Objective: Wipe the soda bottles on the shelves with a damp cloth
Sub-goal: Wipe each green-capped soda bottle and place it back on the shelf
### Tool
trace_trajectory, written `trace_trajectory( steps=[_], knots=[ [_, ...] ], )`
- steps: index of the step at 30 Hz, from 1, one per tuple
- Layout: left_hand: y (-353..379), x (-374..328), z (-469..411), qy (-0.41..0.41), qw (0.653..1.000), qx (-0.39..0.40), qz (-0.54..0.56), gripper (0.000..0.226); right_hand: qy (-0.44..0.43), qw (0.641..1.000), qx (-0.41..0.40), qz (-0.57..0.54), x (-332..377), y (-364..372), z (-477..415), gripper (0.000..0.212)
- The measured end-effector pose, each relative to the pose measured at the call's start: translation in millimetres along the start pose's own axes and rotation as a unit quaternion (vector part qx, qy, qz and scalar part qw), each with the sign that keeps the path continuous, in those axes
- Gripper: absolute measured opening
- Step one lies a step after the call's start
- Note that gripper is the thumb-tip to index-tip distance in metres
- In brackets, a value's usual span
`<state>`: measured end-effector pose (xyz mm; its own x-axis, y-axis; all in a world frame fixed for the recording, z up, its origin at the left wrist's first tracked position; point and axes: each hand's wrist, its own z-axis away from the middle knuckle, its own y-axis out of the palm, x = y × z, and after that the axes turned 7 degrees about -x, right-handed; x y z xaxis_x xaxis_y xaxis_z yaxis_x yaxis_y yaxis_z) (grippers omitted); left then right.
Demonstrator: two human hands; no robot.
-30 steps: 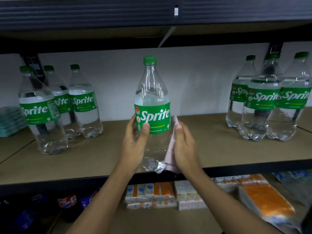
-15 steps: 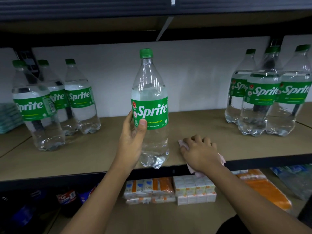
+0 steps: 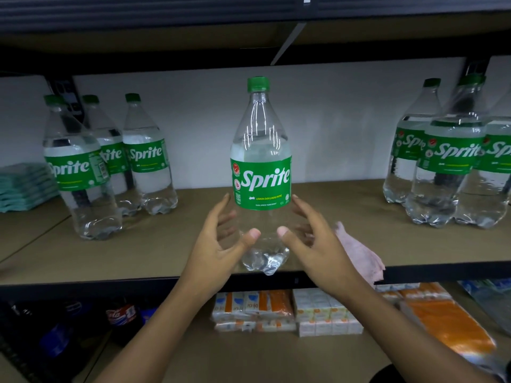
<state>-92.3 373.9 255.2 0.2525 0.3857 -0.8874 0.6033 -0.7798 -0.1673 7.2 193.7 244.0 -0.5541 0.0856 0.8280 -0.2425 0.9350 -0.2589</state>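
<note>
The left hand (image 3: 218, 241) and right hand (image 3: 312, 239) reach forward, palms facing each other, fingers spread, thumb tips close together.

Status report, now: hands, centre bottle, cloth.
Left hand and right hand open, flanking the centre Sprite bottle, thumbs at its front. Bottle upright at the shelf front edge. Pink cloth on the shelf beside right hand, unheld. Nothing blocking.
</note>
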Motion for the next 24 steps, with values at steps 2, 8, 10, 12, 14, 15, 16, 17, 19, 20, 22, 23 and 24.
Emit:
trace_trajectory(
  steps=[2,8,10,12,14,15,16,17,19,20,22,23,24],
  knots=[
    [-1,4,1,-0.001,1.0,0.0,-0.003,0.089,0.007,1.0,0.011,-0.02,-5,8,6,0.073],
    [1,15,-12,0.003,1.0,-0.005,-0.025,0.074,0.006,1.0,0.011,-0.019,-14,17,-3,0.075],
    [4,21,-22,0.005,1.0,-0.01,-0.025,0.071,0.009,1.0,0.016,-0.018,-16,18,-12,0.075],
    [10,25,-34,0.002,0.999,-0.007,-0.031,0.07,0.008,1.0,0.012,-0.015,-20,21,-25,0.076],
    [17,30,-47,0.001,1.0,-0.006,-0.03,0.073,0.008,1.0,0.015,-0.017,-28,23,-40,0.075],
    [21,32,-55,0.0,1.0,-0.005,-0.029,0.076,0.011,1.0,0.018,-0.017,-32,24,-48,0.074],
    [26,35,-63,-0.001,1.0,-0.003,-0.027,0.077,0.012,1.0,0.02,-0.02,-37,23,-57,0.074],
    [31,38,-70,-0.001,1.0,-0.001,-0.024,0.077,0.016,0.999,0.019,-0.021,-42,22,-65,0.075],
    [44,42,-86,0.001,1.0,0.005,-0.019,0.072,0.023,0.999,0.018,-0.012,-47,16,-82,0.074],
    [52,43,-92,0.003,1.0,0.008,-0.017,0.069,0.029,0.999,0.017,-0.004,-49,13,-89,0.075],
    [68,43,-105,0.014,1.0,0.013,-0.008,0.065,0.039,0.999,0.012,0.004,-56,3,-102,0.077],
    [76,44,-111,0.018,1.0,0.017,-0.004,0.064,0.044,0.999,0.01,0.001,-59,-2,-107,0.077],
    [85,44,-116,0.02,0.999,0.026,-0.002,0.064,0.048,0.999,0.004,-0.001,-64,-7,-111,0.077]
  ],
)
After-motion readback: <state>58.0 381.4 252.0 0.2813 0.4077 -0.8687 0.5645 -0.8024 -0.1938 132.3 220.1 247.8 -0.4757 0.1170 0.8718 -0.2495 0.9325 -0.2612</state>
